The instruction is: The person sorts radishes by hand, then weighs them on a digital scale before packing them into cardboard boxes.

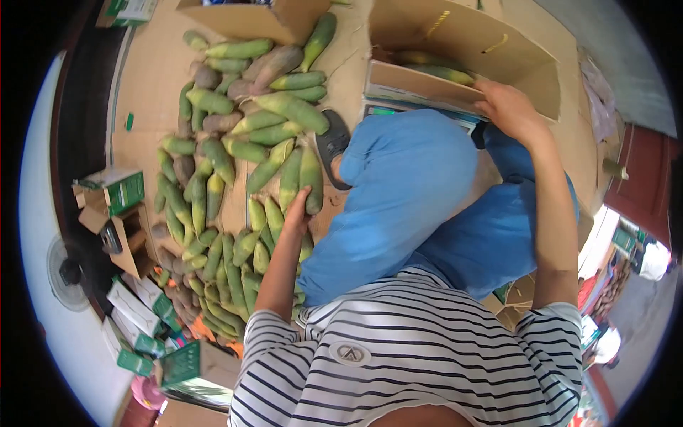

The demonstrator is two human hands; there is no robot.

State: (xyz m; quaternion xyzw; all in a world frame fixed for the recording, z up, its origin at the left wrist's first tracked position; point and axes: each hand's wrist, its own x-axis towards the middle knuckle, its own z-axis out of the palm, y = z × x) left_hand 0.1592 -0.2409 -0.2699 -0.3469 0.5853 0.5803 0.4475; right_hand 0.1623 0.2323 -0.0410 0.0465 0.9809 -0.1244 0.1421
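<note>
Sat on floor, blue-trousered legs out in front, striped shirt at bottom of view. Had L hand (295,210) stretched fwd to near end of one green shoot (311,178), at the leg-side edge of the big pile of shoots (213,171) spread over a cardboard sheet (149,78). Fingertips on the shoot's lower end; thumb hidden, so couldn't tell if closed round it or just touching. Had R hand (509,107) palm-down on flap edge of open cardboard box (462,43), well apart from the L, across the knees. Fingers curled past the edge and out of sight, so couldn't tell if clamped or only resting. Saw a few shoots (434,71) already lying inside the box. Noted a dark sandal (333,142) just beside the touched shoot, green-and-white cartons (117,188) at far L, and a 2nd box (249,18) at top.

Judged best: slide grip up from tip to thicker middle before lifting, since a pinch at the tapered end prob. slips or levers. Wrap fully, thumb opposite fingers. Lift straight up to avoid rolling neighbours touching either side. Hold flap firm w/ R so box mouth is open and steady.
</note>
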